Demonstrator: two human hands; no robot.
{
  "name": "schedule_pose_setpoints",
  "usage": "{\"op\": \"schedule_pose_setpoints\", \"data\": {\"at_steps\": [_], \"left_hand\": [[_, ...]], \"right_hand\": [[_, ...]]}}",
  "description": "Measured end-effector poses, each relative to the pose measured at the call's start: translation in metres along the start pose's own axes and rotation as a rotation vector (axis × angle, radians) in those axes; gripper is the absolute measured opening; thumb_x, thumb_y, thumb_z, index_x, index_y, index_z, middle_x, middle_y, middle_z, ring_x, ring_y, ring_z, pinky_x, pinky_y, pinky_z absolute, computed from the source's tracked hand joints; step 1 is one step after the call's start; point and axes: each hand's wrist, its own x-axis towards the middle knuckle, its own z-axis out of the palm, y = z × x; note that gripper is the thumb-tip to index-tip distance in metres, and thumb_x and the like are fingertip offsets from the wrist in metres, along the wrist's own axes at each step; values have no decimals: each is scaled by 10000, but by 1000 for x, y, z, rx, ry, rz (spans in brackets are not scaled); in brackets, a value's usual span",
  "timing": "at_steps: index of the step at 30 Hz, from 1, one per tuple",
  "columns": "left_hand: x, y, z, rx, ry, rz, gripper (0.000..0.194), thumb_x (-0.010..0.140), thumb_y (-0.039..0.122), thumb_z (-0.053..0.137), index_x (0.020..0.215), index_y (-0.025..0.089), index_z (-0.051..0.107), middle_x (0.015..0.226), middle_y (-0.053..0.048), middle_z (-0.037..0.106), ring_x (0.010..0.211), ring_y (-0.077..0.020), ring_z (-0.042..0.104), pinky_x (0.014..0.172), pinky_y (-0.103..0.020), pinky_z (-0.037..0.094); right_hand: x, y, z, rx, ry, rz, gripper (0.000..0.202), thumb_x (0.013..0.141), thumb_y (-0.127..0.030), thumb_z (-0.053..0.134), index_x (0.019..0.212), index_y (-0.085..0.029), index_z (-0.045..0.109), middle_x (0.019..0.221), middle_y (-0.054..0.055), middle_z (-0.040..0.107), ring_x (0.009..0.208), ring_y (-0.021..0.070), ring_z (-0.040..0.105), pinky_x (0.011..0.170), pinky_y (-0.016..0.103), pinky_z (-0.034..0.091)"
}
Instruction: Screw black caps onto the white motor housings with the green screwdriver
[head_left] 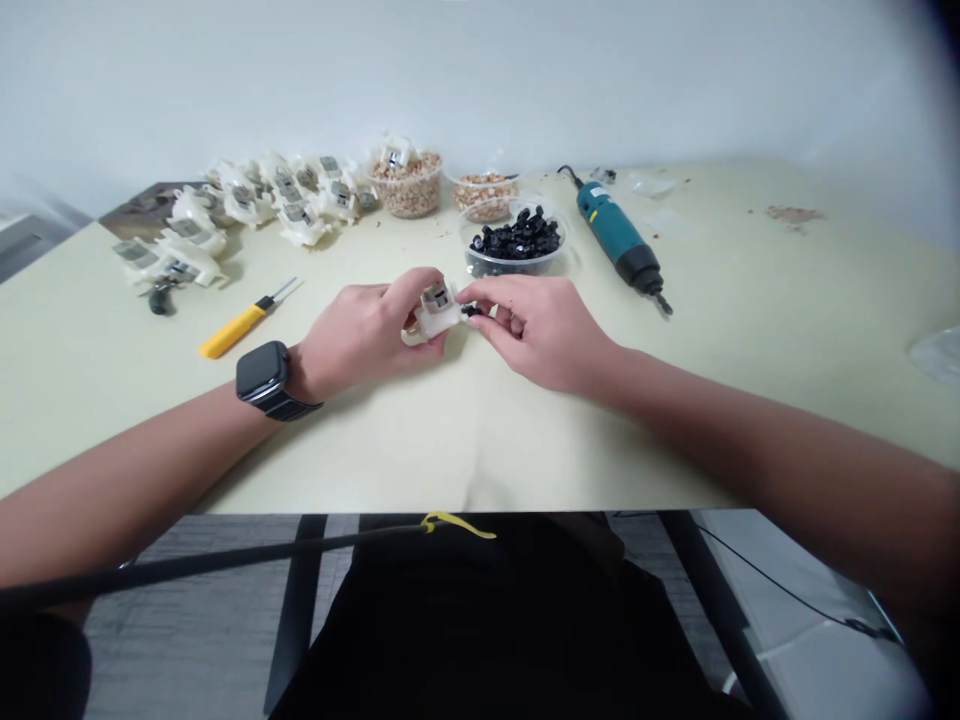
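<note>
Near the middle of the table my left hand (382, 325) grips a white plastic housing (439, 318) with a grey metal insert, thumb and fingers around its sides. My right hand (544, 330) pinches a small black plastic part (472, 311) against the housing's right side. Whether that part sits in the housing or only touches it, I cannot tell. Just behind my hands stands a clear tub (517, 265) of similar black parts (517, 236). A yellow-handled screwdriver (238, 328) lies to the left of my left hand.
Several white housings (292, 205) are piled at the back left. Two tubs of small tan and copper-coloured pieces (409, 190) stand at the back. A green electric screwdriver (619, 238) lies at the right, its cord toward the wall. A plastic bag (937, 355) rests at the right edge.
</note>
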Motion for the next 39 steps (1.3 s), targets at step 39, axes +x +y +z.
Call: {"op": "schedule_pose_setpoints", "data": {"at_steps": [39], "left_hand": [[3,6,-5,-331,-33,2,337,1061,424,635,1332,258,746,995,-65,707,751,-170,635,723,-322,571]], "right_hand": [[1,-9,0,275,101,160,172,892,-152,612,1027,-232,682,1220,58,737,1231,243,691,1008,436,646]]}}
